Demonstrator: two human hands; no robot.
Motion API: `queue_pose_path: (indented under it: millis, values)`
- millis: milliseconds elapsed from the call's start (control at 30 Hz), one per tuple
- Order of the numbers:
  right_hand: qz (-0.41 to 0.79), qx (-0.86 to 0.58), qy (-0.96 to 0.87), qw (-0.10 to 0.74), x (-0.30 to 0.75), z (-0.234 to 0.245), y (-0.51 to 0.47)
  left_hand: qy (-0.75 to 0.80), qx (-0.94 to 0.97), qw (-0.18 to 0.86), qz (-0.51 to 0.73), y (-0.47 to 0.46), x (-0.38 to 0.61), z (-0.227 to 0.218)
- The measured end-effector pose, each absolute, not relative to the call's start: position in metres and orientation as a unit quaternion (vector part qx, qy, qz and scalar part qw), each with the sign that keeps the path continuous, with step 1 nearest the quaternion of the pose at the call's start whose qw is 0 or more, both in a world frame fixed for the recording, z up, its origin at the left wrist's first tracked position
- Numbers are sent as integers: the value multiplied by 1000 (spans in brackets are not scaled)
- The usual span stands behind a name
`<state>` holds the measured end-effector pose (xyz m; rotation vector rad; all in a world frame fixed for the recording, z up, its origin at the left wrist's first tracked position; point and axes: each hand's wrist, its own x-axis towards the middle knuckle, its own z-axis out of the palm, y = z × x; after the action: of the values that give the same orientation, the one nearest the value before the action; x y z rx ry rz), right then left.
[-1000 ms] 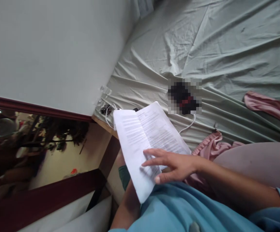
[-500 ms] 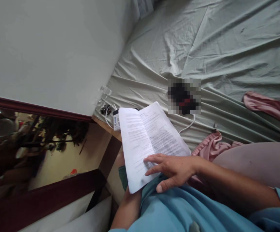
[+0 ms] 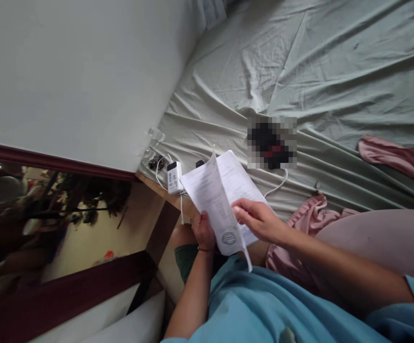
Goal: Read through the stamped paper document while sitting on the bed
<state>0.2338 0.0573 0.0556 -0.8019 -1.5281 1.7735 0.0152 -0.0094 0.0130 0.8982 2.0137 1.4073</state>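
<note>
White printed papers (image 3: 241, 178) lie over my lap, with one sheet (image 3: 216, 200) lifted partway between the two sides. A round dark stamp (image 3: 228, 238) shows near the bottom of that sheet. My left hand (image 3: 204, 232) grips the papers at their lower left edge, its thumb on top and the other fingers mostly hidden beneath. Closed in a pinch, my right hand (image 3: 259, 218) has thumb and forefinger at the edge of the raised sheet.
A white box-shaped device with a black end (image 3: 174, 177) and white cables sits by the bed's edge. A pixelated dark item (image 3: 272, 143) lies on the wrinkled bedsheet (image 3: 321, 95). Pink cloth (image 3: 310, 214) is at the right. A dark-framed mirror (image 3: 85, 228) stands at the left.
My right hand has gone from resting spread on the papers to pinching a sheet, which is now raised. My left hand, hidden behind the papers before, shows at their left edge.
</note>
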Motion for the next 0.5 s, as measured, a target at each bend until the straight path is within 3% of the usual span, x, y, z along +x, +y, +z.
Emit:
queue_pose_path:
  millis: [233,333,500]
  values:
    - [579,-480,-504,425,241,43,76,749,376,224,497,-12,9,5]
    - [520,-498,-563,405,240,41,74,737,354,250,518,-12,10,2]
    - [315,-518,-712,353,238,40,67,736,354,251,520,-12,11,3]
